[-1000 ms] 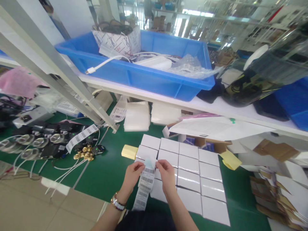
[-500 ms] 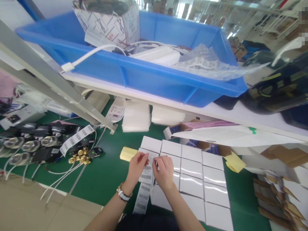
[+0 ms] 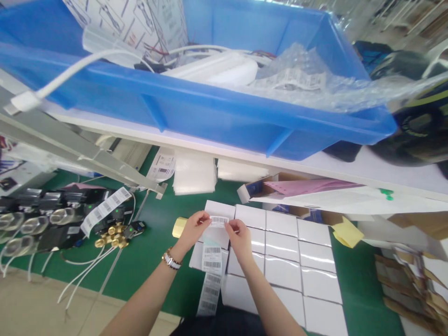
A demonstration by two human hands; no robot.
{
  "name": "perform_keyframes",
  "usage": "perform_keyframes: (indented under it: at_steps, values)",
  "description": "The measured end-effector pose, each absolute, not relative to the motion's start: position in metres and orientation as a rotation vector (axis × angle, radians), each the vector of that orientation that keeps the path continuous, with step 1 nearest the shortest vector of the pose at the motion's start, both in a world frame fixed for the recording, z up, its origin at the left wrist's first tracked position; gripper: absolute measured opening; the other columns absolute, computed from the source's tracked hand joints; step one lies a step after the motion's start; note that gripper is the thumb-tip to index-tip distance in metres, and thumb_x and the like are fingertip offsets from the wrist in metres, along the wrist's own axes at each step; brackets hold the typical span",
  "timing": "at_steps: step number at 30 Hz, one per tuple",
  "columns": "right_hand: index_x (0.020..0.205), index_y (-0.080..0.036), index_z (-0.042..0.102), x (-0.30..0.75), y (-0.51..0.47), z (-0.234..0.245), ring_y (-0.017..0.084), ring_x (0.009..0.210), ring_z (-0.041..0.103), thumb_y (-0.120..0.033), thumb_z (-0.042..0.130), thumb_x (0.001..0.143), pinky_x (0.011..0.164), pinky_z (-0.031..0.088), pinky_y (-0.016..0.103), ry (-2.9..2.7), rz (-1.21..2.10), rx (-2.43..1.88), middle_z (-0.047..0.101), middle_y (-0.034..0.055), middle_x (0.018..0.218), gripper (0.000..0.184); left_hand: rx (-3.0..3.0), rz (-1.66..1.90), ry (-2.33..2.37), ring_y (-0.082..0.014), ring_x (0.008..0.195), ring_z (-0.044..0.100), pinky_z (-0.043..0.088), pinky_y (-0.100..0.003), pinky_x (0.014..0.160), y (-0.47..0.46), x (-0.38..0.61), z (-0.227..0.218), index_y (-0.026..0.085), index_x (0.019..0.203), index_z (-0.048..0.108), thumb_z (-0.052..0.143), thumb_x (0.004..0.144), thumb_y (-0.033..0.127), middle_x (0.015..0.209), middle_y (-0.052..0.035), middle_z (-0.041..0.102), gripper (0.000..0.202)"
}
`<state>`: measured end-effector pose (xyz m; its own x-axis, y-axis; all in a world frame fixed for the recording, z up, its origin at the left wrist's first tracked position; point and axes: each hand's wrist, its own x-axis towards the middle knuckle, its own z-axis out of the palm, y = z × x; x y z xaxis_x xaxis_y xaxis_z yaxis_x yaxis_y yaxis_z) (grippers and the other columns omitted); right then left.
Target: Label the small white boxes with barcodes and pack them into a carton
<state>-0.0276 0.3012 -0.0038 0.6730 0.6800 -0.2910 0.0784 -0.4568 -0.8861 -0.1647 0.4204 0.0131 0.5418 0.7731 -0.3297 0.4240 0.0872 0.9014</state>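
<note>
Left hand (image 3: 194,229) and right hand (image 3: 241,237) pinch a barcode label (image 3: 219,220); a blue bin (image 3: 217,119) holds bubble wrap (image 3: 297,65), cable (image 3: 82,62); forearms (image 3: 149,287) angle inward.

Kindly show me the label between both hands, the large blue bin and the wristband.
Label (image 3: 220,220): head view, its barcode.
Large blue bin (image 3: 210,117): head view, front wall.
Wristband (image 3: 171,260): head view, its middle.

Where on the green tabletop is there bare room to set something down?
Bare green tabletop shows between the brass fittings and the left hand, also between the white boxes and cardboard pieces. Black devices crowd the left side; the boxes pack the middle closely.
</note>
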Motion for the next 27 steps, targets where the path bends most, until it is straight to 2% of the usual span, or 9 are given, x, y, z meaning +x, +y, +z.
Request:
perform_keyframes:
  at_steps: [4, 12, 27]
  values:
    - [0.071, -0.020, 0.063, -0.024, 0.317, -0.016, 0.019, 0.063, 0.058, -0.041, 0.059, 0.079, 0.062, 0.043, 0.031, -0.585, 0.725, -2.032, 0.065, 0.0031, 0.069, 0.024, 1.701, 0.314, 1.096, -0.0173, 0.073, 0.055, 0.043, -0.029, 0.070, 0.435, -0.152, 0.005, 0.020, 0.071, 0.060, 0.059, 0.078, 0.037, 0.073, -0.0006, 0.060, 0.019]
    - [0.074, -0.020, 0.063, -0.018, 0.334, -0.029, 0.019, 0.070, 0.057, -0.029, 0.054, 0.088, 0.065, 0.037, 0.030, -0.863, 0.519, -2.327, 0.063, 0.0035, 0.077, 0.019, 1.963, 0.254, 1.102, -0.0167, 0.070, 0.053, 0.041, -0.029, 0.070, 0.452, -0.129, -0.010, 0.020, 0.067, 0.056, 0.062, 0.081, 0.026, 0.071, -0.0001, 0.054, 0.016]
    - [0.078, -0.018, 0.062, -0.020, 0.344, -0.028, 0.020, 0.080, 0.058, -0.026, 0.057, 0.093, 0.072, 0.030, 0.032, -1.018, 0.382, -2.521, 0.064, 0.0043, 0.082, 0.017, 2.128, 0.230, 1.099, -0.0188, 0.076, 0.053, 0.040, -0.031, 0.073, 0.451, -0.124, -0.022, 0.019, 0.069, 0.055, 0.060, 0.087, 0.021, 0.076, -0.0019, 0.053, 0.018]
